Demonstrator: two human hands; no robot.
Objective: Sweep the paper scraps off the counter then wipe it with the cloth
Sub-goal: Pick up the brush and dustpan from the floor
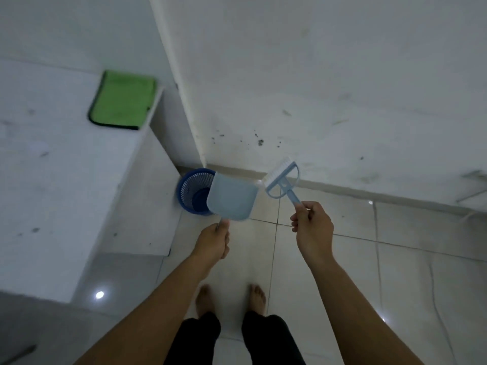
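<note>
Scraps could miss the blue basket [196, 192] if the left hand [213, 242], fingers gripping the dustpan [232, 198] handle, tips short of its rim. The right hand [312, 227] holds the brush [283, 180] by its handle; the green cloth [122, 100] waits at the tabletop [52, 167] far right corner.

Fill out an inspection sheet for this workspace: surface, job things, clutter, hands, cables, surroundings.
Surface: white counter at left, with faint dark specks; no paper scraps made out on it.
Job's things: green cloth lies flat at the counter's far corner; pale blue dustpan held over the blue bin; brush raised beside it.
Clutter: dark specks on the wall near the floor.
Hands: left hand grips the dustpan handle; right hand grips the brush handle.
Cables: nothing seen for certain.
Surroundings: glossy tiled floor, bare feet, dark trousers.
</note>
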